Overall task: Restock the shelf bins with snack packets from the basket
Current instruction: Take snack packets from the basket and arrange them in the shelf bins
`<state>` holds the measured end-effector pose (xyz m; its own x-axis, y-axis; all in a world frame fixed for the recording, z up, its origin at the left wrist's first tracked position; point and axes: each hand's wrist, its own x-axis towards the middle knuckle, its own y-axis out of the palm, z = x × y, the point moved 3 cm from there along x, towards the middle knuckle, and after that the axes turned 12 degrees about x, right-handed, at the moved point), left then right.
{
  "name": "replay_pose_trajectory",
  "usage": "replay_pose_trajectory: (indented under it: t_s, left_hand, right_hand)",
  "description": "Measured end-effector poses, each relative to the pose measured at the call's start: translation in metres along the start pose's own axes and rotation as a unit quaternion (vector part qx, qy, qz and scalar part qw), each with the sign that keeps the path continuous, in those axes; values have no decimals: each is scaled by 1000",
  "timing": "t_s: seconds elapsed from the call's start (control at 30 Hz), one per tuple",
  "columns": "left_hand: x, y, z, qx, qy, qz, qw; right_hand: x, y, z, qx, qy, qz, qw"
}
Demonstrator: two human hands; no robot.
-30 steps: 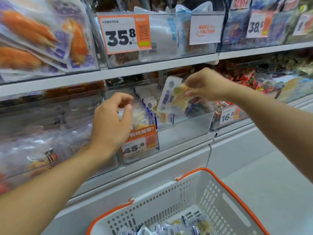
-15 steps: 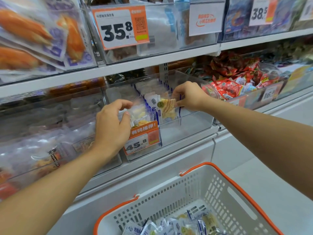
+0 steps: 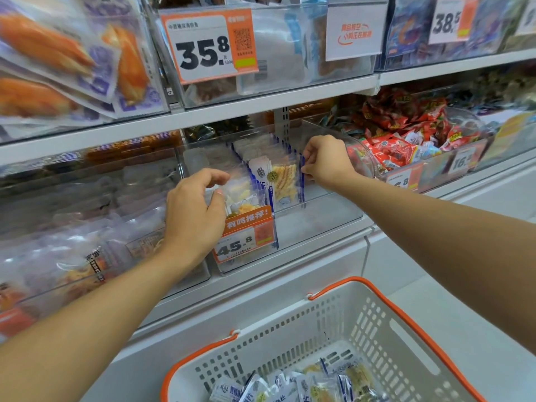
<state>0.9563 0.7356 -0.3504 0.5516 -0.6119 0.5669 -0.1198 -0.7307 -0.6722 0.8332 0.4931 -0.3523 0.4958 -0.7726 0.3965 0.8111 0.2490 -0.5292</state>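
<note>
A clear shelf bin [image 3: 324, 213] on the middle shelf holds a row of upright blue-and-white snack packets [image 3: 278, 181] with yellow contents. My right hand [image 3: 324, 161] pinches the right edge of the front packet in that row. My left hand [image 3: 194, 210] grips the front left packets at the bin's corner, above the orange 45.8 price tag [image 3: 246, 236]. Below, a white basket [image 3: 377, 338] with an orange rim holds several more of the same packets [image 3: 304, 387].
A bin of red snack packets [image 3: 406, 140] stands to the right. Clear bins with pale bags [image 3: 72, 250] fill the left. The upper shelf carries a bin with a 35.8 tag [image 3: 208, 44] and orange-printed bags [image 3: 58, 62].
My right hand has brought the packet down from in front of the shelf and set it upright at the front of the row. My left hand stayed at the bin's left corner.
</note>
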Motion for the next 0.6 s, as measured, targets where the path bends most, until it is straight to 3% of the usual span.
replay_pose_trajectory:
  t_s: [0.13, 0.33, 0.4, 0.5, 0.6]
  left_hand:
    - [0, 1, 0, -8, -2, 4, 1000]
    - [-1, -1, -4, -12, 19, -9, 1000]
    - [-2, -4, -12, 16, 77, -34, 996]
    - [-11, -13, -30, 59, 231, -67, 969]
    - [-32, -13, -48, 37, 391, -4, 920]
  right_hand:
    - [-1, 0, -7, 70, 57, -22, 996]
    - [-2, -4, -7, 34, 61, -18, 997]
    - [-5, -11, -1, -8, 37, -14, 999]
    - [-17, -29, 20, -52, -51, -48, 996]
    - [-57, -42, 40, -41, -209, -92, 973]
